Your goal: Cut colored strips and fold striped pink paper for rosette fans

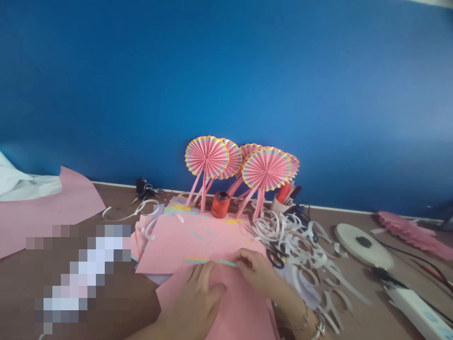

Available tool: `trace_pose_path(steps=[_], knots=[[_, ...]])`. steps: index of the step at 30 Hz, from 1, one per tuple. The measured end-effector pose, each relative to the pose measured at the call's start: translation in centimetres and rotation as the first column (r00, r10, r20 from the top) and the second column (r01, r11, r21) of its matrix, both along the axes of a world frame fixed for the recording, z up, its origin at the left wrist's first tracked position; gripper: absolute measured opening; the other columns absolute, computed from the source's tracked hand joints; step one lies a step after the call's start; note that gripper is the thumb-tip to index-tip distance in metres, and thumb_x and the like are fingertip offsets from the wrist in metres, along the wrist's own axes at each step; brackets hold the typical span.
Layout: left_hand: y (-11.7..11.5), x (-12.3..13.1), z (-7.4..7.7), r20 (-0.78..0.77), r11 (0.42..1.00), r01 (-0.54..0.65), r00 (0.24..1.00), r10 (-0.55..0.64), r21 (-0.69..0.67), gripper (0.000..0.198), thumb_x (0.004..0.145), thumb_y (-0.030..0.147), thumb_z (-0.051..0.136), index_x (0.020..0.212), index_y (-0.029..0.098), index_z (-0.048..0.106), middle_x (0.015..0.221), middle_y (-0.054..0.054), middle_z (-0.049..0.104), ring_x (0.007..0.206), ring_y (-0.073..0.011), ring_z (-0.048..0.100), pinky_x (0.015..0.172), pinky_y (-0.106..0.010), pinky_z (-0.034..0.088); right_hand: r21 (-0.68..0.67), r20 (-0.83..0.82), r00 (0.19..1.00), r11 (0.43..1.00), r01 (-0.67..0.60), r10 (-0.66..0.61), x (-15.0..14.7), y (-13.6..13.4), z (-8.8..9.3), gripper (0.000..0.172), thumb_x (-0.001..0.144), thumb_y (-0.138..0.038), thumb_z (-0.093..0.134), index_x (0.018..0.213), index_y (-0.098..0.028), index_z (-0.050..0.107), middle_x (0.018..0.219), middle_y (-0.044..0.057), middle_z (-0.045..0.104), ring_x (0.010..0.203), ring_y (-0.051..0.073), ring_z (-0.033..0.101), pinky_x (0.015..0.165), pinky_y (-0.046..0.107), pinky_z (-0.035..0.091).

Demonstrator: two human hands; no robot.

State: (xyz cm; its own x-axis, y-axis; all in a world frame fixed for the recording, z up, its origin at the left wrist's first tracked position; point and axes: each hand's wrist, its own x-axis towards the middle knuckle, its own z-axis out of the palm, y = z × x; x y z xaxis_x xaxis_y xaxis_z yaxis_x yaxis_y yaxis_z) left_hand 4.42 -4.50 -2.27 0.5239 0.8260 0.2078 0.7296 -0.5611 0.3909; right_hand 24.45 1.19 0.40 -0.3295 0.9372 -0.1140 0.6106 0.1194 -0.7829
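Note:
A sheet of pink paper [237,302] lies in front of me, with a thin yellow-and-blue paper strip [201,260] along its far edge. Pressed flat on the sheet is my left hand [194,297], fingers stretched out and fingertips at the strip. My right hand [255,269] has its fingers pinched together at the strip's right end. More pink paper [170,245] is stacked beneath and beyond the sheet. Behind it, several pleated pink paper fans [207,158] stand upright on pink legs, their rims edged in yellow and blue.
White curled strips [300,250] lie tangled right of my right hand, with black scissors [275,259] among them. A red roll [220,204] stands by the fans. Farther right are a round white pad [380,252] and a power strip [421,307]. A blue wall [226,71] rises behind.

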Motion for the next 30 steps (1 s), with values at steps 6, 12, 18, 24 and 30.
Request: trace_pose_path(steps=[6, 12, 18, 24, 30], knots=[[0.3, -0.1, 1.0, -0.023, 0.997, -0.015, 1.0, 0.013, -0.073, 0.015, 0.085, 0.02, 0.048, 0.096, 0.021, 0.058, 0.125, -0.008, 0.045, 0.105, -0.0243, 0.046, 0.088, -0.04, 0.041, -0.026, -0.048, 0.999, 1.0, 0.002, -0.003, -0.1, 0.0, -0.6, 0.024, 0.076, -0.01, 0.041, 0.092, -0.018, 0.057, 0.066, -0.003, 0.056, 0.063, 0.012, 0.051, 0.057, 0.021, 0.036], [0.4, -0.1, 1.1, -0.031, 0.995, 0.007, 0.999, -0.01, -0.095, 0.015, 0.085, 0.02, 0.047, 0.097, 0.02, 0.058, 0.124, -0.008, 0.047, 0.105, -0.0248, 0.045, 0.089, -0.042, 0.04, -0.054, -0.051, 0.999, 0.998, -0.021, 0.019, 0.2, 0.3, -0.8, 0.023, 0.074, -0.01, 0.043, 0.093, -0.018, 0.055, 0.064, -0.004, 0.053, 0.06, 0.012, 0.05, 0.056, 0.021, 0.034], [0.3, -0.1, 1.3, -0.024, 0.998, 0.013, 1.0, -0.015, -0.062, 0.015, 0.085, 0.019, 0.047, 0.096, 0.02, 0.057, 0.124, -0.008, 0.047, 0.106, -0.0245, 0.044, 0.089, -0.041, 0.039, -0.041, -0.035, 0.999, 0.999, -0.016, 0.015, 0.2, 0.6, -0.8, 0.026, 0.073, -0.009, 0.042, 0.093, -0.018, 0.056, 0.065, -0.004, 0.054, 0.06, 0.011, 0.05, 0.055, 0.02, 0.034], [0.3, -0.1, 1.4, -0.044, 0.999, 0.007, 0.999, -0.009, -0.038, 0.015, 0.085, 0.02, 0.047, 0.095, 0.02, 0.058, 0.126, -0.007, 0.047, 0.105, -0.0243, 0.044, 0.09, -0.04, 0.037, -0.035, -0.026, 0.999, 0.998, -0.042, 0.042, 0.2, 0.7, -0.8, 0.026, 0.072, -0.008, 0.043, 0.092, -0.019, 0.056, 0.064, -0.005, 0.055, 0.059, 0.011, 0.049, 0.054, 0.02, 0.034], [0.5, 0.0, 1.5, -0.113, 0.997, 0.074, 0.991, -0.072, 0.019, 0.018, 0.087, 0.022, 0.046, 0.1, 0.021, 0.057, 0.131, -0.006, 0.049, 0.103, -0.0233, 0.045, 0.089, -0.04, 0.035, -0.029, -0.015, 0.999, 0.999, -0.039, 0.039, 0.3, 0.8, -1.2, 0.027, 0.072, -0.009, 0.043, 0.094, -0.018, 0.056, 0.065, -0.004, 0.056, 0.061, 0.011, 0.051, 0.055, 0.02, 0.035]])
